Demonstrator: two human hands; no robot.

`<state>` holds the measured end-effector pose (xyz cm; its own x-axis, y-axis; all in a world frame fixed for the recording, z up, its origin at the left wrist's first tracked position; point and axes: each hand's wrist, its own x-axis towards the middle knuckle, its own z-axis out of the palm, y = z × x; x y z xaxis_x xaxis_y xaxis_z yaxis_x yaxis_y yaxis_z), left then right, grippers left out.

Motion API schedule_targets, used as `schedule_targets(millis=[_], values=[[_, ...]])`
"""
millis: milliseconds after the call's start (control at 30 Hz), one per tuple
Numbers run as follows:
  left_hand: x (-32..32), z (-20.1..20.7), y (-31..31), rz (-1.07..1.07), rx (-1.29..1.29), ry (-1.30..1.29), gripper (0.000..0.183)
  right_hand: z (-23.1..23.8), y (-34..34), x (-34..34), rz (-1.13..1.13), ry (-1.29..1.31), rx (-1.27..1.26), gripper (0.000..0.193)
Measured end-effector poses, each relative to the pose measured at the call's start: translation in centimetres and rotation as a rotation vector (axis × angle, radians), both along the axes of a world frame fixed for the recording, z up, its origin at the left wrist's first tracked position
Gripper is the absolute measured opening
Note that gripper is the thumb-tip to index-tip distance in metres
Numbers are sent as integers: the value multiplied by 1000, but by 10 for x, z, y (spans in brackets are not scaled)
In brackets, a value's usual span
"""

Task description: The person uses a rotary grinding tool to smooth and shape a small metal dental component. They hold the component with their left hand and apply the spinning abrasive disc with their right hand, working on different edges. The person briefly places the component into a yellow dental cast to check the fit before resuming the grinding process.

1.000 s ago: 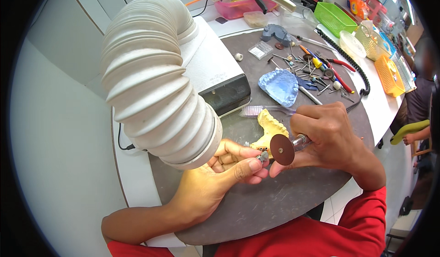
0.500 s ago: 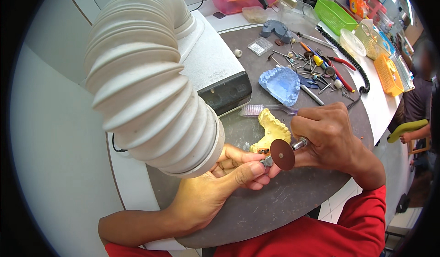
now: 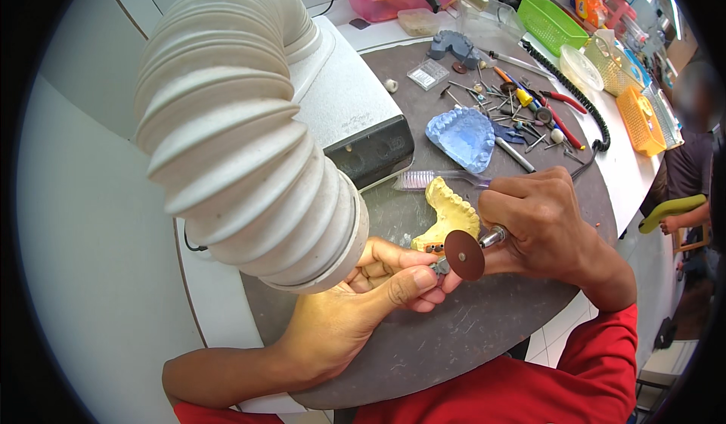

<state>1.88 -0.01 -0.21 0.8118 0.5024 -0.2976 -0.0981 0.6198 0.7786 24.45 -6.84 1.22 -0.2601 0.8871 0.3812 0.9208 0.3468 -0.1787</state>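
Note:
Between the thumb and fingers of my left hand [image 3: 363,299] is a small grey metal dental piece [image 3: 440,267]. My right hand [image 3: 533,223] is wrapped round a rotary handpiece [image 3: 494,236] with a silver tip. Mounted on it is a thin brown cutting disc [image 3: 464,255], its edge right beside the metal piece; whether they touch I cannot tell. Just beyond my fingers lies a yellow dental cast [image 3: 451,214], with a reddish-brown patch and dark holes at its near end. Behind that cast rests a clear-handled brush [image 3: 423,181] with pale bristles.
A wide white ribbed suction hose [image 3: 242,152] arches over the left, its mouth near my left hand. Farther back sit a blue dental cast [image 3: 463,138], a grey cast [image 3: 454,46], several scattered burs [image 3: 495,106] and red-handled pliers [image 3: 564,102]. Another person [image 3: 692,152] is at far right.
Both hands keep nearly the same pose, with the disc still beside the metal piece. The whole view has shifted very slightly.

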Motion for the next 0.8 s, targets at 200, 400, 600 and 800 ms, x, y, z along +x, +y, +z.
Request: schedule_targets(millis=[200,400,600,800], values=[[-1,1,0,-4,23,18,12,3,0,-1,20,-35,-23,53],[0,2,0,2,44,19,11,2,2,-1,46,-46,13,52],[0,1,0,2,26,-11,12,6,0,-1,-10,-24,7,52],[0,-1,0,5,14,-28,12,5,0,-1,-10,-21,-6,52]])
